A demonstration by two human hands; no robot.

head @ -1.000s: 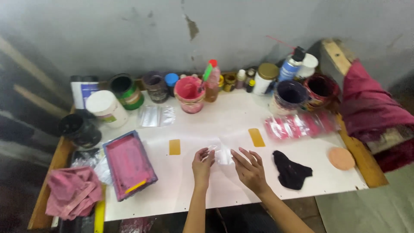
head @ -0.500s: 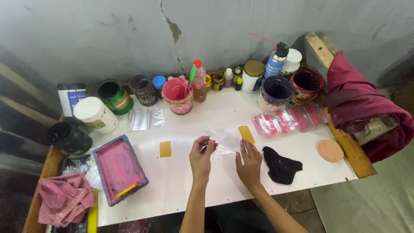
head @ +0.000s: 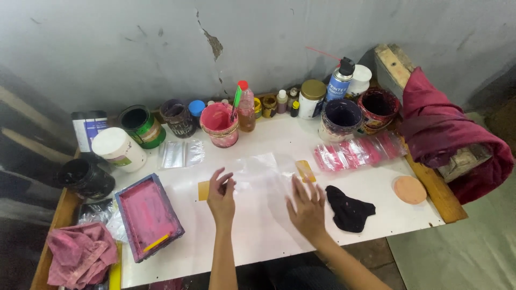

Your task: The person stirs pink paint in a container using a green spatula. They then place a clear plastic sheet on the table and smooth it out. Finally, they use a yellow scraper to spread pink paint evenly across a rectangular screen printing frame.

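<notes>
Paint pots crowded the back edge of the white table [head: 376, 177], against a cracked grey wall. A pink bucket [head: 219, 124] was smeared inside with pink paint and had a green-handled tool standing in it; beside it stood a slim amber bottle [head: 246, 110] with a red cap. A green can [head: 141, 126] and a dark can [head: 177, 117] stood open and dark inside, a white tub [head: 118, 149] kept its lid on, and a black bucket [head: 85, 178] sat at the table's left edge. To the right, a purple-stained bucket [head: 341, 119] and a red-stained bucket [head: 378, 109] stood open, with a blue spray can [head: 339, 81] and a gold-lidded jar [head: 312, 98] behind them.

Both hands worked on a clear plastic bag [head: 258, 172], thin, glossy and crumpled, lying flat at the middle of the table. The left hand [head: 221, 194] pinched the bag's left edge between thumb and fingers. The right hand [head: 307, 207] lay open, fingers spread, pressing flat on the bag's right part. A small yellow rectangular card [head: 305, 170] lay just beyond the right hand, and another yellow card [head: 203, 190] touched the left hand's side.

A framed printing screen [head: 148, 215], rectangular and coated pink, lay to the left with a yellow strip on it. A black rag [head: 349, 208] lay crumpled just right of the right hand, a round orange sponge [head: 409, 189] farther right. Pink-filled clear packets [head: 357, 151] lay in a row near the buckets, and a pink cloth [head: 80, 255] was bunched at the near left corner.
</notes>
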